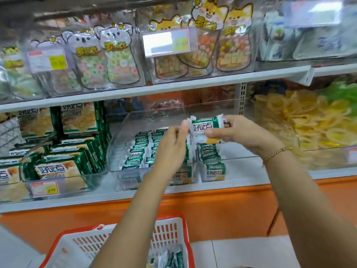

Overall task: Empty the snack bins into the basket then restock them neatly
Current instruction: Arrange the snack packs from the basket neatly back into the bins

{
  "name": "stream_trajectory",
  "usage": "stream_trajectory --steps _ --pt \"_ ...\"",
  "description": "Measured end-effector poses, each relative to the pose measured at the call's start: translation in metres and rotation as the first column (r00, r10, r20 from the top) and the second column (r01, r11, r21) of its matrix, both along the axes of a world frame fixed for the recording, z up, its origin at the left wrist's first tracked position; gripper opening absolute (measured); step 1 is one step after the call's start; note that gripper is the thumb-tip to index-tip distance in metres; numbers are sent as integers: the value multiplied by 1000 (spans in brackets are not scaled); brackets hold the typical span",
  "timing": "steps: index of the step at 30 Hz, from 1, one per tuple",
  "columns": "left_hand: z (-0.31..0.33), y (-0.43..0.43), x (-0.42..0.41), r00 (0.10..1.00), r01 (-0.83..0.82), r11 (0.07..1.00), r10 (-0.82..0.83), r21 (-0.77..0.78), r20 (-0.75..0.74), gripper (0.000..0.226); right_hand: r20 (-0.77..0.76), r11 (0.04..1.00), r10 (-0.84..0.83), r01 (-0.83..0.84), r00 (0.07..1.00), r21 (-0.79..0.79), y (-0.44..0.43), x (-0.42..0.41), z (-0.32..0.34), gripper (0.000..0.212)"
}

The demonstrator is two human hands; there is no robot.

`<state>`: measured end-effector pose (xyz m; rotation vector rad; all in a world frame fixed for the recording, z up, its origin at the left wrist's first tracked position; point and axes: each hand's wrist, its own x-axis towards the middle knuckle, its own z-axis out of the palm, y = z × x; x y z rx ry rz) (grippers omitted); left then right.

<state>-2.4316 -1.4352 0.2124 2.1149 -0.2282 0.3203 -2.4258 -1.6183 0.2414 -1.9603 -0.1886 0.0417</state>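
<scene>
Both arms extend forward over the shelf edge. The right hand (237, 132) pinches one end of a green-and-white snack packet (206, 126); the left hand (172, 144) grips its other end with fingertips. The packet is held level above the clear bin (123, 136). The bin contains rows of identical packets standing on edge. Below, the red-and-white basket (170, 236) holds a few packets in its right corner.

Green-white snack packets (207, 127), red-rimmed white basket (168, 235).
</scene>
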Motion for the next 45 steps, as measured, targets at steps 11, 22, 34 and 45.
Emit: stream_trajectory --steps 11,22,34,45 --pt "-52 52 92 943 213 790 -13 574 -332 55 -145 825 -424 315 894 -469 -75 110 -54 88" --pt "-64 55 98 964 189 772 -30 607 -263 54 -143 619 -434 179 890 -765 -63 162 -73 83" --pt "-54 55 75 983 -52 901 -29 431 180 19 -147 749 -396 226 906 -622 -40 137 -67 76" --pt "-146 147 -50 930 -151 985 112 86 349 44 -50 744 336 -298 940 -598 82 -2 -19 32"
